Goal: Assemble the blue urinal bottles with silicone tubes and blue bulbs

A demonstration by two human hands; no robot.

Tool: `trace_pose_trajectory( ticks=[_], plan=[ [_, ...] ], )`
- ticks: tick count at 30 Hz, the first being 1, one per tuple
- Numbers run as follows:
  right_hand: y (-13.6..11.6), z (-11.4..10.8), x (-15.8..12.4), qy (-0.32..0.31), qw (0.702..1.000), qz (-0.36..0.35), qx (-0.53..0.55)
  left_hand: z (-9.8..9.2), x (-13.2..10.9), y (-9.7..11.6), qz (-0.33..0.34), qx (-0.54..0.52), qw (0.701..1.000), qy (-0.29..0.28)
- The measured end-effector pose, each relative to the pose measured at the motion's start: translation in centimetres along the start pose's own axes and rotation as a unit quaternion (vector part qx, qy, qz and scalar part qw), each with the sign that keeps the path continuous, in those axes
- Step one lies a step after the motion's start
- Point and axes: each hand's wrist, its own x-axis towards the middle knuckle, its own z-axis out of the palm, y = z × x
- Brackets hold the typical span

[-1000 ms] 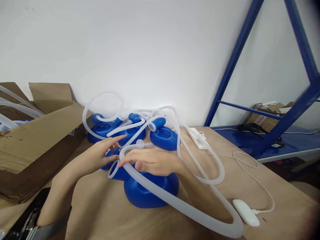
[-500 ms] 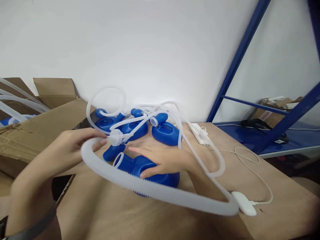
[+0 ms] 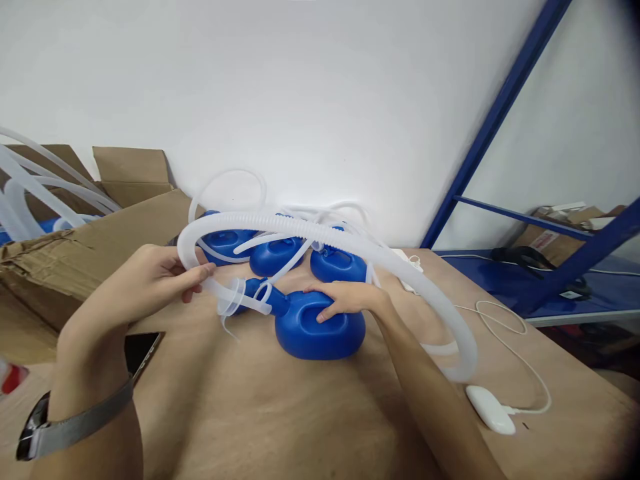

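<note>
My left hand (image 3: pixel 175 272) pinches a translucent ribbed tube (image 3: pixel 320 232) near its end, just behind a clear cap (image 3: pixel 231 297). The tube's tip lies at the mouth of a blue bottle (image 3: pixel 320 333); whether it is inside I cannot tell. From there the tube arches over the bottles to the right and curls down. My right hand (image 3: pixel 345 298) rests on the near bottle, fingers round its handle. Behind stand three more blue bottles (image 3: pixel 277 256), with tubes over them. A blue cap piece (image 3: pixel 254 288) sits at the near bottle's neck.
An open cardboard box (image 3: pixel 115 233) with tubes and blue items stands at the left. A phone (image 3: pixel 143 353) lies near my left wrist. At the right are a white device (image 3: pixel 490 409) with a cable, a power strip (image 3: pixel 407 267) and a blue shelf (image 3: pixel 480 267).
The near bottle has turned upright-looking, its neck now facing the tube's end. The tube's arch has swung from in front of the bottle to above it. The view has shifted slightly.
</note>
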Motion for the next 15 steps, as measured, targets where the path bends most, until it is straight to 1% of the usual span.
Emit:
trace_pose_trajectory(
  ticks=[1, 3, 5, 7, 9, 11, 13, 15],
  plan=[
    [0.2, 0.0, -0.2, 0.003, 1.000, 0.024, -0.003, -0.2, -0.1, -0.1, -0.018, 0.010, 1.000, 0.020],
    [0.5, -0.1, -0.4, 0.001, 0.999, 0.034, 0.003, -0.4, -0.2, -0.1, -0.046, 0.026, 0.997, 0.060],
    [0.6, -0.3, -0.4, -0.006, 0.999, 0.026, 0.017, -0.3, -0.1, 0.1, -0.051, 0.035, 0.994, 0.093],
    [0.8, -0.4, -0.3, -0.009, 0.999, 0.039, 0.022, 0.1, 0.3, 0.4, -0.041, 0.029, 0.994, 0.098],
    [1.0, -0.5, -0.1, -0.014, 0.998, 0.061, 0.015, 0.7, 0.9, 0.6, -0.029, 0.007, 0.997, 0.066],
    [1.3, -0.7, -0.1, -0.019, 0.997, 0.068, 0.006, 1.5, 1.6, 0.8, -0.026, -0.028, 0.999, 0.021],
    [1.4, -0.8, -0.2, -0.013, 0.998, 0.055, 0.003, 2.7, 2.3, 1.0, -0.017, -0.068, 0.997, -0.038],
    [1.4, -0.9, -0.3, -0.001, 1.000, 0.017, 0.010, 4.2, 3.1, 1.4, -0.009, -0.097, 0.991, -0.090]
  ],
)
